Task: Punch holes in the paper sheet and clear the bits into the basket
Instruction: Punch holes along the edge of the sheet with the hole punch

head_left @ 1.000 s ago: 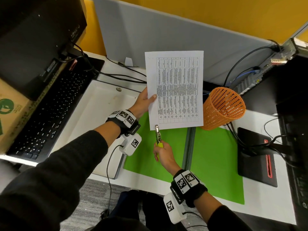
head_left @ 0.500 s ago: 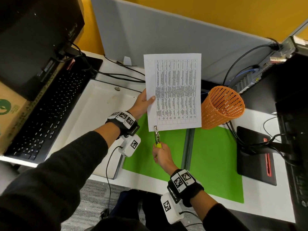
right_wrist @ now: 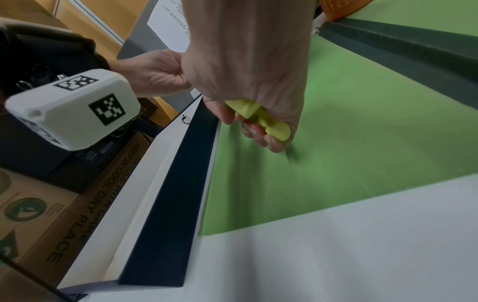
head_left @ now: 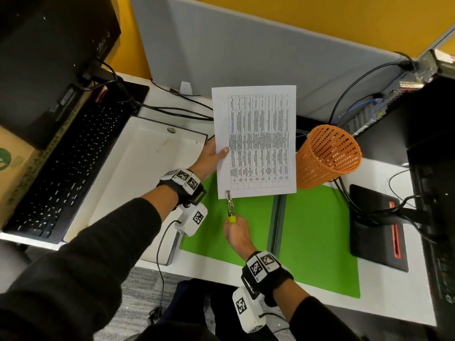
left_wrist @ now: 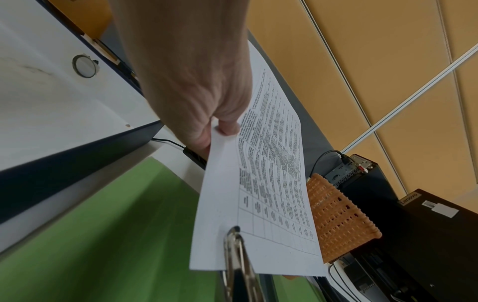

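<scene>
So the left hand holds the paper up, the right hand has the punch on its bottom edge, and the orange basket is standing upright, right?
Not quite: the orange basket lies tipped on its side beside the paper, as the head view shows. The rest holds.

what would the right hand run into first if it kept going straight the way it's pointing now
Most likely the paper sheet. The right hand grips the hole punch, whose metal tip already straddles the sheet's near edge by its left corner. Pushing on would slide the punch further onto the sheet, toward the left hand, though depth is unclear.
</scene>
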Demonstrator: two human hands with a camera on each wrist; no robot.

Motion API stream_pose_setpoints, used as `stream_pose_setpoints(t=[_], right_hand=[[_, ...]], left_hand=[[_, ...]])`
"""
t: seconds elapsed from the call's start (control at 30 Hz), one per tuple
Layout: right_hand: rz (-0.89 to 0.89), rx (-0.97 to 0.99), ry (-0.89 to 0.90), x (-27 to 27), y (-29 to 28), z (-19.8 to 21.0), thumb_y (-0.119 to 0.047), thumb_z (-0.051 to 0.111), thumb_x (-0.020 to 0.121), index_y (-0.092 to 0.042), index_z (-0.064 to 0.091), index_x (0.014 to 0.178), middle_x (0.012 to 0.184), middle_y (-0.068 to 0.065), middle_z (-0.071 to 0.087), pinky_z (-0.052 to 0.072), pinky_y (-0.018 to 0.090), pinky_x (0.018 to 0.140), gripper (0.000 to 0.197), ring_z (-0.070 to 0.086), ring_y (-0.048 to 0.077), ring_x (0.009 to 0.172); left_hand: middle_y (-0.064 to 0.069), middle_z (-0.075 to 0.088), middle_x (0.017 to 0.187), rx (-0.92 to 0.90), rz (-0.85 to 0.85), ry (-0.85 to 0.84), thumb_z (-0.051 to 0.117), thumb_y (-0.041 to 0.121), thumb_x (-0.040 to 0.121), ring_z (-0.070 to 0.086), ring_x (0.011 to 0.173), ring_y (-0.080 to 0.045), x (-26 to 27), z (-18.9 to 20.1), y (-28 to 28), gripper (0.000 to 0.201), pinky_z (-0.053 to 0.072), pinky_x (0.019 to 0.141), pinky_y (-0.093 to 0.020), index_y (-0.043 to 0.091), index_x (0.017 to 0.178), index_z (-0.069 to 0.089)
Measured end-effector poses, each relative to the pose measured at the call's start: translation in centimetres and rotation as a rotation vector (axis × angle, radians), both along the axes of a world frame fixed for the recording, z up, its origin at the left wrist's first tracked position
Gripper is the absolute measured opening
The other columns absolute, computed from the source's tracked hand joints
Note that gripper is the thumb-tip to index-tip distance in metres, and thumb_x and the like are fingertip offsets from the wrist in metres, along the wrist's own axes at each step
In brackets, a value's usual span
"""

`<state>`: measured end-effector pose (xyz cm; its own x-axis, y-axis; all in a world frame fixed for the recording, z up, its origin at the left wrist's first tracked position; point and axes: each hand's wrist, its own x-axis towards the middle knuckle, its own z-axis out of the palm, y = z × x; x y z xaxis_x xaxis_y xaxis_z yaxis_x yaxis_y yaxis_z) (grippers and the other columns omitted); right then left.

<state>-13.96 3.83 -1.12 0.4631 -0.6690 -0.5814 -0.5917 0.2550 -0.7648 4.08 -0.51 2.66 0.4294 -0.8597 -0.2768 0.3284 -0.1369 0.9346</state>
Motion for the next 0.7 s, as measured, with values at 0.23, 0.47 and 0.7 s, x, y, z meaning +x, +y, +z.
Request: stream_pose_setpoints(t=[0.23, 0.47, 0.7], right_hand=[[-0.008, -0.024, -0.005, -0.26, 0.37, -0.33, 0.011, 0.039, 0.074, -0.015, 0.035, 0.054, 0.051, -0.001, 0.035, 0.023, 0.023, 0.044, 0.033, 0.031, 0.014, 0.047], [-0.028, -0.018, -0.024, -0.42, 0.47, -0.02, 0.007, 0.041, 0.078, -0.014, 0.038, 0.055, 0.050, -0.001, 0.037, 0.026, 0.021, 0.043, 0.031, 0.032, 0.013, 0.045], [-0.010, 0.072, -0.073, -0.58, 0.73, 0.32, -0.005, 0.044, 0.064, -0.018, 0.048, 0.070, 0.056, 0.003, 0.046, 0.041, 0.030, 0.058, 0.015, 0.043, 0.019, 0.054]], left_hand=[[-0.025, 0.040, 0.144, 0.036, 0.020, 0.023, 0.039, -0.006, 0.097, 0.046, 0.127, -0.033, -0.28, -0.32, -0.08, 0.047, 0.036, 0.107, -0.055, -0.002, 0.142, 0.027], [-0.025, 0.042, 0.143, 0.030, -0.005, 0.013, 0.040, -0.006, 0.096, 0.043, 0.131, -0.040, -0.39, -0.29, -0.12, 0.045, 0.035, 0.107, -0.057, -0.003, 0.140, 0.030], [-0.025, 0.041, 0.143, 0.005, -0.009, 0.010, 0.039, -0.006, 0.097, 0.047, 0.122, -0.030, -0.41, -0.23, 0.14, 0.045, 0.036, 0.107, -0.056, -0.001, 0.140, 0.029]])
